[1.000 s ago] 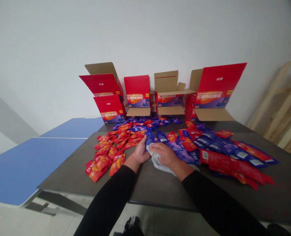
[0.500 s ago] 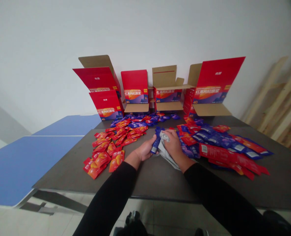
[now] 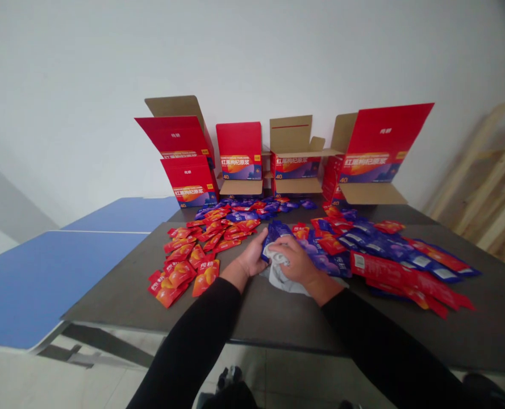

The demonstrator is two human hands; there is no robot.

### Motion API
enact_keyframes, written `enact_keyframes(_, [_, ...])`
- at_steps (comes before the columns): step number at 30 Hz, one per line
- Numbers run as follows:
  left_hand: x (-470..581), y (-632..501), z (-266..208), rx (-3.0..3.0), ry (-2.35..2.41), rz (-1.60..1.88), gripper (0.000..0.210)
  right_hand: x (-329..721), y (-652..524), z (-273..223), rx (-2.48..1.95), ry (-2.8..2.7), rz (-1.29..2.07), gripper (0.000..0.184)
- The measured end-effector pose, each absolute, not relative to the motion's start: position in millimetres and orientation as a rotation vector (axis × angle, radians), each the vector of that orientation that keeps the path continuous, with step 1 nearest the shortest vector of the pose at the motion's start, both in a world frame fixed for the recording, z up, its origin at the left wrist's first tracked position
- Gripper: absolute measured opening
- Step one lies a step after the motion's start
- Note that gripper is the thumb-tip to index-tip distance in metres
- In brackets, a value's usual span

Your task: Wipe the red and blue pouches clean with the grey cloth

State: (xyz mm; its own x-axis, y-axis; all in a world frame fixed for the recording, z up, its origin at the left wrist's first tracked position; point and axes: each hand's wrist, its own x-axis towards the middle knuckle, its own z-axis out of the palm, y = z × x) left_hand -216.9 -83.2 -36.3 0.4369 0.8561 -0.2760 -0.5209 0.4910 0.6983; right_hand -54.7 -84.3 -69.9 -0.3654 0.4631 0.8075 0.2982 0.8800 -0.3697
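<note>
My left hand (image 3: 252,257) grips the left side of a purple sachet (image 3: 276,229), held just above the dark table near its middle. Bunched in my right hand (image 3: 293,257) is a grey cloth (image 3: 280,274), pressed against the lower face of that sachet; its loose end hangs down to the tabletop. The cloth and fingers cover part of the sachet. To the left lie scattered red sachets (image 3: 206,276). On the right, purple sachets (image 3: 329,262) and strips of red sachets (image 3: 388,268) are heaped close to my right hand.
Several open red cartons stand along the back, among them a left carton (image 3: 191,179), a middle carton (image 3: 238,150) and a right carton (image 3: 371,162) with flaps spread. More purple sachets lie before them. A blue table (image 3: 65,272) adjoins the dark table (image 3: 150,325); wooden planks (image 3: 469,165) lean at right.
The purple sachet has turned so its broad face shows more. My right hand and the cloth have shifted lower across it. The whole view has swung slightly left.
</note>
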Motion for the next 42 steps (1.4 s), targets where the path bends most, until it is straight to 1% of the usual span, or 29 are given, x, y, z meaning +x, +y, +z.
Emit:
enact_keyframes(4, [-211, -86, -37, 0.566, 0.704, 0.878, 0.045, -58, -85, -70, -0.532, -2.037, 0.152, 0.055])
enact_keyframes(9, [-206, -89, -39, 0.706, 0.815, 0.867, 0.032, -51, -75, -70, -0.763, -1.776, 0.147, 0.052])
enact_keyframes(14, [-208, -92, -37, 0.859, 0.958, 0.814, 0.032, -43, -61, -71, -1.000, -1.460, 0.177, 0.031])
enact_keyframes(19, [-218, -93, -29, 0.764, 0.807, 0.734, 0.026, -37, -48, -74, -1.143, -1.362, 0.217, 0.024])
enact_keyframes(23, [-226, -90, -26, 0.584, 0.637, 0.787, 0.026, -34, -46, -73, -1.191, -1.301, 0.248, 0.021])
enact_keyframes(26, [-229, -87, -26, 0.455, 0.534, 0.860, 0.019, -35, -49, -71, -1.179, -1.302, 0.255, 0.022])
enact_keyframes(29, [-228, -81, -27, 0.391, 0.552, 0.959, 0.013, -38, -55, -68, -1.109, -1.350, 0.252, 0.024])
enact_keyframes(33, [-223, -72, -28, 0.390, 0.635, 1.203, 0.018, -40, -63, -64, -0.968, -1.436, 0.231, 0.023])
enact_keyframes(35, [-222, -69, -28, 0.375, 0.675, 1.271, 0.020, -40, -66, -63, -0.907, -1.503, 0.214, 0.024])
enact_keyframes(39, [-223, -69, -28, 0.346, 0.725, 1.306, 0.029, -41, -73, -65, -0.814, -1.675, 0.184, 0.034])
enact_keyframes(42, [-222, -72, -27, 0.382, 0.684, 1.261, 0.030, -43, -79, -67, -0.721, -1.859, 0.177, 0.042])
